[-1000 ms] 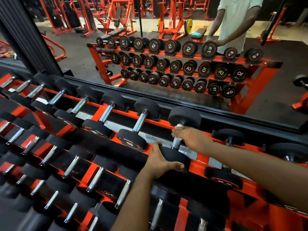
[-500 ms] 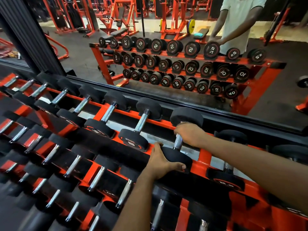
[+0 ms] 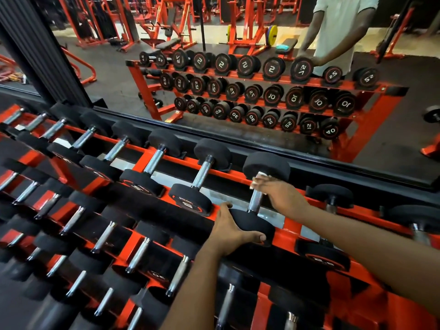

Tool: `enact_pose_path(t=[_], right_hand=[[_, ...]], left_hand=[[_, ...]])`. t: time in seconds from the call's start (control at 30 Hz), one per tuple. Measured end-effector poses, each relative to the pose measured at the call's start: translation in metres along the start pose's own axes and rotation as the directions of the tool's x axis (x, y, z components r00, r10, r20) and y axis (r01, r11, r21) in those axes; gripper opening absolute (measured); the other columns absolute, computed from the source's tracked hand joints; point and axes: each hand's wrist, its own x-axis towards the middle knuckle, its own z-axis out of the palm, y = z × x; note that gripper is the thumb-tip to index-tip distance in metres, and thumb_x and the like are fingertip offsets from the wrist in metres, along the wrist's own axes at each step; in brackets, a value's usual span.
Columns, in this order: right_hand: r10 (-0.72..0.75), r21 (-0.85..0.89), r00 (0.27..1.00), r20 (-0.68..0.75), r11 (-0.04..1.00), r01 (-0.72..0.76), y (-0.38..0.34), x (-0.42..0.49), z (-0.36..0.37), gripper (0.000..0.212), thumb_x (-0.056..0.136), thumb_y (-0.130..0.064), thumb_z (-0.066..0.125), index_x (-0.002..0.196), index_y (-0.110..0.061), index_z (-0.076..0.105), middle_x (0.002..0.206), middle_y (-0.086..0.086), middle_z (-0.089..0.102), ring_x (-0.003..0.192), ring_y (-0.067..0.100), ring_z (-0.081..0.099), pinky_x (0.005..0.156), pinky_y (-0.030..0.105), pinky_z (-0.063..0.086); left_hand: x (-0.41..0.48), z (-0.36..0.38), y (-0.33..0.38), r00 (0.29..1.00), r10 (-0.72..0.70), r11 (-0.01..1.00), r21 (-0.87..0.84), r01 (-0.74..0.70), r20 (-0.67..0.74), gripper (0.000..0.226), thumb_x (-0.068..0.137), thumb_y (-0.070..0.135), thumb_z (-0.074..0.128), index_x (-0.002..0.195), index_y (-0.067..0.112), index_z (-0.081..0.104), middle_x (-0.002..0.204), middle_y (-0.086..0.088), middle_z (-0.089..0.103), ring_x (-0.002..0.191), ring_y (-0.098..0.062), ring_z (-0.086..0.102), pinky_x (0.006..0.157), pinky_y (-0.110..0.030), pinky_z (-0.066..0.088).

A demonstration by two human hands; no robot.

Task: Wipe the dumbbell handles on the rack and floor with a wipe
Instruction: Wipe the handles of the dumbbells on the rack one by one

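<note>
A black dumbbell (image 3: pixel 265 166) with a knurled steel handle (image 3: pixel 255 201) lies on the top shelf of the orange rack (image 3: pixel 144 160). My right hand (image 3: pixel 278 194) is wrapped around the upper end of that handle, with a white wipe (image 3: pixel 261 175) showing between the fingers. My left hand (image 3: pixel 232 231) grips the near black head (image 3: pixel 256 222) of the same dumbbell. Several more dumbbells (image 3: pixel 202 172) lie in a row to the left on the top shelf.
Two lower shelves hold more dumbbells (image 3: pixel 140 254) with steel handles. A wall mirror (image 3: pixel 214 129) behind the rack reflects the rack, a person in a pale shirt, and gym machines. Smaller dumbbells (image 3: pixel 332 197) sit to the right.
My right hand has slid up and down along the handle and now sits at its upper end near the far head. My left hand has stayed on the near head.
</note>
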Motion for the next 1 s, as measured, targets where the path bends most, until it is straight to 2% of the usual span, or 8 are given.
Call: enact_pose_path(t=[0.13,0.27,0.43,0.53,0.6,0.73,0.87,1.0], right_hand=[[0.003,-0.047,0.999,-0.04,0.999,-0.005,0.007,-0.026,0.023,0.084,0.075,0.019,0.045,0.149,-0.018,0.037,0.157,-0.005,0.027,0.148,0.007,0.016,0.121,0.029,0.017],[0.275,0.323,0.941,-0.195,0.924,-0.203,-0.003,-0.026,0.033,0.07,0.084,0.018,0.041,0.145,-0.017,0.043,0.151,-0.001,0.037,0.143,0.013,0.031,0.119,0.033,0.026],[0.725,0.733,0.678,-0.121,0.526,-0.431,-0.042,-0.013,0.041,0.042,0.096,0.001,0.049,0.13,-0.022,0.059,0.116,-0.008,0.063,0.102,0.005,0.056,0.08,0.026,0.048],[0.894,0.838,0.446,0.049,0.206,-0.506,-0.044,0.015,0.038,0.031,0.094,-0.003,0.05,0.078,-0.024,0.067,0.073,-0.002,0.058,0.07,0.016,0.048,0.058,0.026,0.034],[0.936,0.883,0.302,0.181,-0.02,-0.468,-0.039,0.035,0.037,0.027,0.092,-0.005,0.053,0.066,-0.011,0.06,0.068,0.005,0.06,0.066,0.023,0.055,0.06,0.028,0.045],[0.892,0.927,0.286,0.349,-0.285,-0.243,-0.034,0.047,0.032,0.008,0.088,0.0,0.059,0.084,-0.004,0.065,0.067,0.005,0.072,0.049,0.011,0.064,0.046,0.019,0.049],[0.786,0.806,0.415,0.459,-0.171,-0.567,-0.032,0.015,0.033,0.012,0.092,-0.004,0.051,0.09,-0.007,0.062,0.08,0.007,0.06,0.07,0.02,0.057,0.064,0.032,0.049],[0.796,0.782,0.351,0.493,-0.228,-0.58,-0.027,0.02,0.028,0.022,0.093,0.001,0.043,0.083,-0.005,0.061,0.079,0.013,0.057,0.065,0.027,0.056,0.068,0.041,0.05]], left_hand=[[-0.001,-0.001,0.0,1.0,-0.003,1.0,0.011,0.003,0.011,0.129,0.042,0.062,0.094,0.144,0.022,0.025,0.142,0.001,0.04,0.131,-0.017,0.042,0.112,-0.039,0.043],[-0.001,0.0,0.001,1.0,-0.004,1.0,0.009,0.004,0.01,0.13,0.041,0.063,0.094,0.144,0.024,0.025,0.142,0.001,0.039,0.132,-0.018,0.042,0.112,-0.039,0.042],[0.0,0.001,-0.001,1.0,0.009,1.0,0.007,-0.009,-0.02,0.127,0.041,0.061,0.096,0.141,0.024,0.027,0.139,0.001,0.042,0.13,-0.015,0.042,0.112,-0.036,0.041],[0.001,0.002,-0.001,1.0,0.014,1.0,0.014,-0.014,-0.027,0.126,0.039,0.062,0.095,0.14,0.025,0.027,0.137,0.001,0.043,0.128,-0.015,0.044,0.111,-0.037,0.042],[0.0,0.002,-0.002,1.0,0.005,1.0,0.016,-0.005,-0.026,0.128,0.038,0.062,0.095,0.14,0.025,0.027,0.138,0.0,0.044,0.128,-0.015,0.045,0.111,-0.037,0.043],[0.0,0.001,0.0,1.0,0.008,1.0,0.013,-0.008,-0.023,0.129,0.039,0.062,0.095,0.141,0.024,0.027,0.138,0.0,0.044,0.129,-0.016,0.045,0.111,-0.038,0.043],[-0.001,0.0,-0.001,1.0,0.02,1.0,0.023,-0.019,-0.016,0.123,0.045,0.057,0.096,0.141,0.023,0.027,0.138,0.001,0.042,0.129,-0.015,0.042,0.113,-0.036,0.04],[-0.001,-0.001,0.001,1.0,0.016,0.999,0.034,-0.016,-0.001,0.124,0.044,0.059,0.096,0.141,0.024,0.027,0.139,0.002,0.04,0.13,-0.015,0.04,0.114,-0.036,0.039]])
